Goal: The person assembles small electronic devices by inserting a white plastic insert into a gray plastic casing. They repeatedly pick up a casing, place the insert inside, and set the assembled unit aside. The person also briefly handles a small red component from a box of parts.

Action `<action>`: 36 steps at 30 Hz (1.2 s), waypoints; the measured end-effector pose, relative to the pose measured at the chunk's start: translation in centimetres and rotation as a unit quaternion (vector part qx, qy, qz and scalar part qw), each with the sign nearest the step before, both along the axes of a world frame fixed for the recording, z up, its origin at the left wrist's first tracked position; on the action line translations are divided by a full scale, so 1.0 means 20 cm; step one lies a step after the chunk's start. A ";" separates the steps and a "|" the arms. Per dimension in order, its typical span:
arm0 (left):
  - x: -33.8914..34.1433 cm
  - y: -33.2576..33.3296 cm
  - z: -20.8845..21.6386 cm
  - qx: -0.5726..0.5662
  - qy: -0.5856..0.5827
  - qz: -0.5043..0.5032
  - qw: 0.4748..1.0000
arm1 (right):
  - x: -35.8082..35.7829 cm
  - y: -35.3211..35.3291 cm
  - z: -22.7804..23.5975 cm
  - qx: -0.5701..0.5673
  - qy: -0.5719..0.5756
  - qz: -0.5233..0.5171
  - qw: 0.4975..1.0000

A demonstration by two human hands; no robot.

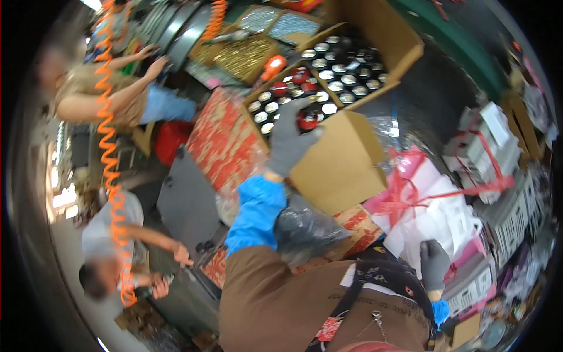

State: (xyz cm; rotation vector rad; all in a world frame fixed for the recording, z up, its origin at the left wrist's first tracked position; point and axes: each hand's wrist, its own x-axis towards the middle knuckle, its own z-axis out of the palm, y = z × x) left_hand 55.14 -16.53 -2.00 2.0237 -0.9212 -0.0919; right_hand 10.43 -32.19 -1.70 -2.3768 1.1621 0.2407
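Observation:
My left hand [290, 138], in a grey glove with a blue sleeve cover [256, 211], reaches over a cardboard box of small round parts. Its thumb and fingers are apart beside a red-and-black round part [308, 120]; no grip on it shows. Black parts with shiny silver tops [271, 108] fill the near section, with several red ones among them. A brown cardboard flap [337, 164] stands out from the box next to my thumb. My right hand [434, 265], also grey-gloved, hangs low beside my apron with its fingers curled in. Anything inside it is hidden.
A box of gold-coloured pieces [243, 57] sits beyond. White packaging tied with red ribbon [410, 199] and stacked cartons [513, 217] lie right. A dark plastic bag [308, 226] is near my body. Two people work at left, behind a hanging orange coiled hose [105, 129].

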 end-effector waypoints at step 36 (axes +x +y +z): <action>0.26 0.45 0.24 -0.016 0.380 -0.114 0.918 | -0.04 -0.03 -0.01 0.009 -0.090 0.079 0.993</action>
